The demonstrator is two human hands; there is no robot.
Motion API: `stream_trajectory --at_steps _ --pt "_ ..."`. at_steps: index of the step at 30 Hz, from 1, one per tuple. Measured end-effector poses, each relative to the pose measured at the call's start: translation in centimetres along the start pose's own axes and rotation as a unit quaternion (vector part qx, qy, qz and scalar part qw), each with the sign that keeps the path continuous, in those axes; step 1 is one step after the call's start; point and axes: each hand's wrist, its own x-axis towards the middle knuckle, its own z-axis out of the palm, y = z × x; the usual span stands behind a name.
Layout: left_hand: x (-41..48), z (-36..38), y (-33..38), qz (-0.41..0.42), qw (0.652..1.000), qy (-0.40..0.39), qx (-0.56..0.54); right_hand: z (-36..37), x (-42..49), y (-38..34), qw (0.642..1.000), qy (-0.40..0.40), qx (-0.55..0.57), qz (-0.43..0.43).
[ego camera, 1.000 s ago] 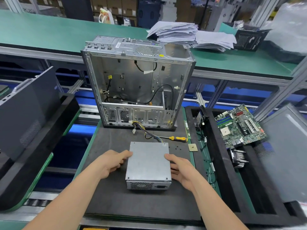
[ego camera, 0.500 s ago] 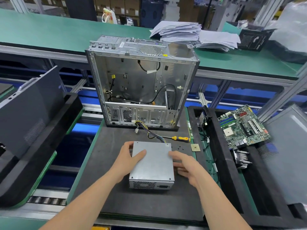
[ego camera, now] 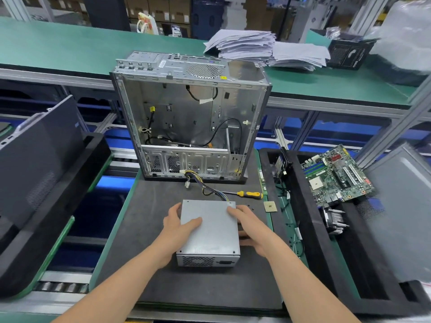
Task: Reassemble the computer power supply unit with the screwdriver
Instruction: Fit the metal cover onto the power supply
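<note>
The grey metal power supply unit (ego camera: 211,231) lies flat on the black mat (ego camera: 149,252), its vent grille facing me and its coloured cable bundle (ego camera: 207,187) trailing toward the case. My left hand (ego camera: 178,226) grips its left side, thumb lying across the top. My right hand (ego camera: 250,226) holds the right side, fingers curled round the edge. The open silver computer case (ego camera: 186,117) stands upright behind it. A yellow-handled screwdriver (ego camera: 249,194) lies on the mat to the right of the cables.
A small CPU chip (ego camera: 270,206) lies by the mat's right edge. A motherboard (ego camera: 335,176) and a heatsink (ego camera: 335,220) sit in the black tray (ego camera: 310,231) on the right. A dark side panel (ego camera: 35,159) leans at left. Paper stacks (ego camera: 263,47) lie on the green bench behind.
My left thumb has slid further over the unit's top and my right hand has closed in on its right side. The camera has moved slightly closer.
</note>
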Motion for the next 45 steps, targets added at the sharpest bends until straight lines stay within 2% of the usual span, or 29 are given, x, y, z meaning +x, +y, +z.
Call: stream_trajectory --at_steps 2,4,6,11,17,19,26,30,33,35,42,45 --pt "-1.4 0.9 -0.6 -0.100 0.992 0.048 -0.054 0.0 0.4 -0.1 1.000 0.010 -0.020 -0.012" --pt "-2.7 1.6 -1.0 -0.214 0.959 0.062 -0.173 0.1 0.9 0.1 0.999 0.022 -0.034 -0.023" --pt "-3.4 1.8 -0.4 -0.268 0.926 0.052 -0.260 0.1 1.1 0.2 0.999 0.026 -0.033 -0.026" --pt "-3.0 1.7 1.8 -0.259 0.916 0.065 -0.299 0.1 1.2 0.2 0.999 0.009 0.014 -0.034" --pt "-3.3 1.2 1.7 -0.267 0.947 0.050 -0.171 0.0 0.8 0.4 0.997 0.037 0.037 -0.052" --pt "-3.2 1.2 1.4 -0.254 0.958 0.048 -0.123 0.3 0.9 0.5 0.997 0.047 0.024 -0.055" --pt "-3.5 1.5 0.4 -0.188 0.979 0.063 -0.055 0.9 0.5 1.2 0.984 0.119 -0.079 -0.107" --pt "-4.0 1.8 0.9 -0.230 0.961 0.053 -0.144 0.5 0.6 1.2 0.981 0.112 -0.114 -0.112" --pt "-4.3 2.5 1.3 -0.278 0.923 0.080 -0.254 0.1 0.9 0.6 0.989 0.077 -0.096 -0.084" --pt "-4.3 2.9 1.7 -0.280 0.908 0.072 -0.302 0.1 1.1 0.2 0.994 0.048 -0.074 -0.068" --pt "-3.8 2.3 2.1 -0.258 0.900 0.077 -0.342 0.6 0.6 0.5 0.994 0.036 -0.019 -0.099" --pt "-3.8 1.2 2.2 -0.212 0.919 0.127 -0.308 0.9 0.4 1.0 0.990 0.017 0.046 -0.128"
